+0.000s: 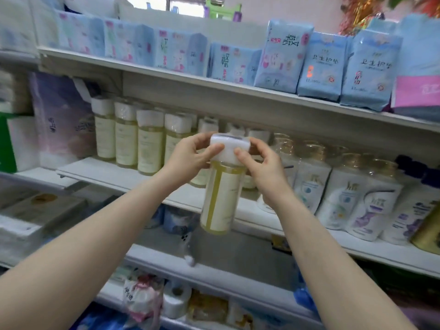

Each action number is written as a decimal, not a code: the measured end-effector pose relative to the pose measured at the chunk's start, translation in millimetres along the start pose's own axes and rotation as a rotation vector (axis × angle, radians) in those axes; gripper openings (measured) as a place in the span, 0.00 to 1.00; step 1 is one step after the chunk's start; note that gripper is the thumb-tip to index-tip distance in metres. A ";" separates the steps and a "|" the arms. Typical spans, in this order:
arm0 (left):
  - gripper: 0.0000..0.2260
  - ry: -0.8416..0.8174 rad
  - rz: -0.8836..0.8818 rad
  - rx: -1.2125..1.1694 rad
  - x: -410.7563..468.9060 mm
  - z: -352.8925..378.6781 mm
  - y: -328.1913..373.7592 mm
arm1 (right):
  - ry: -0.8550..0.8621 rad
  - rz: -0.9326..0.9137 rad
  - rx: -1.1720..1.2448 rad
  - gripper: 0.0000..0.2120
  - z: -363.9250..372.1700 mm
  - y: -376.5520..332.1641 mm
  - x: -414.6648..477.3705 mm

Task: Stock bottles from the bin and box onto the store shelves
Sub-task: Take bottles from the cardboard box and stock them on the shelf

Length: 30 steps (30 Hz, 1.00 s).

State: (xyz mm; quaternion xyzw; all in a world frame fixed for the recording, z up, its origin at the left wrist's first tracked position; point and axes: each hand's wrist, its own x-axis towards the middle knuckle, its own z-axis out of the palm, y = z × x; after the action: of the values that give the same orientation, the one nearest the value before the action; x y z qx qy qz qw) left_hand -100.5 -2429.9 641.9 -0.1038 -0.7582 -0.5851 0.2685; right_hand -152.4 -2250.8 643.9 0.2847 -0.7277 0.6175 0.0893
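Holding one yellow bottle (pixel 220 198) by its white cap (pixel 229 146), the left hand (pixel 190 158) and right hand (pixel 262 167) both pinch it in the air before the middle shelf (pixel 133 179). Next, I judge, it needs setting upright beside the matching row (pixel 140 139).

Yellow bottle (pixel 220 198) w/ white cap (pixel 229 146), cream label; pale-blue packs (pixel 321 65) above.

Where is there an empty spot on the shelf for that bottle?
The front strip of the white middle shelf, before the yellow white-capped bottles, is bare. So is the lower shelf right of the blue packs. Crowded: the gold-capped white bottles on the right.
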 end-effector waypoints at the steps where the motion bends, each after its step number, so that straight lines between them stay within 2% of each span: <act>1: 0.11 -0.003 -0.001 -0.007 7.2 -4.1 -2.9 | 0.004 -0.003 -0.004 0.24 4.2 1.4 6.4; 9: 0.12 -0.057 0.024 -0.031 44.6 -24.1 -33.3 | 0.064 0.001 -0.028 0.19 35.3 17.9 45.8; 16: 0.11 -0.077 0.013 -0.062 62.1 -28.6 -58.8 | 0.096 0.027 -0.097 0.22 45.6 40.2 61.2; 19: 0.15 -0.061 -0.016 -0.050 67.6 -28.0 -67.1 | 0.086 0.027 -0.135 0.25 45.7 44.1 61.2; 21: 0.20 -0.045 -0.017 -0.014 65.0 -26.5 -72.9 | 0.082 0.025 -0.121 0.21 47.1 45.8 58.5; 23: 0.21 -0.020 -0.002 0.041 55.2 -23.4 -78.6 | 0.072 0.038 -0.051 0.18 50.7 46.6 52.8; 25: 0.21 -0.019 0.012 0.039 40.1 -17.9 -87.3 | 0.034 0.106 0.036 0.21 55.3 55.2 44.6; 28: 0.31 -0.040 0.028 0.117 14.1 -8.1 -105.4 | -0.002 0.318 0.161 0.37 64.0 75.6 30.1; 29: 0.35 -0.031 0.024 0.179 6.9 -5.4 -112.6 | 0.000 0.389 0.216 0.38 65.5 82.9 25.8; 30: 0.39 -0.020 0.017 0.231 1.0 -3.1 -118.9 | 0.000 0.446 0.249 0.36 66.8 90.2 21.7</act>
State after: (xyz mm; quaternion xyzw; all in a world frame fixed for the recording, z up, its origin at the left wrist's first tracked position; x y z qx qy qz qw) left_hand -156.5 -2467.9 544.2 -0.0844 -0.8224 -0.4903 0.2760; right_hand -202.7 -2314.0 563.1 0.1259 -0.6907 0.7070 -0.0847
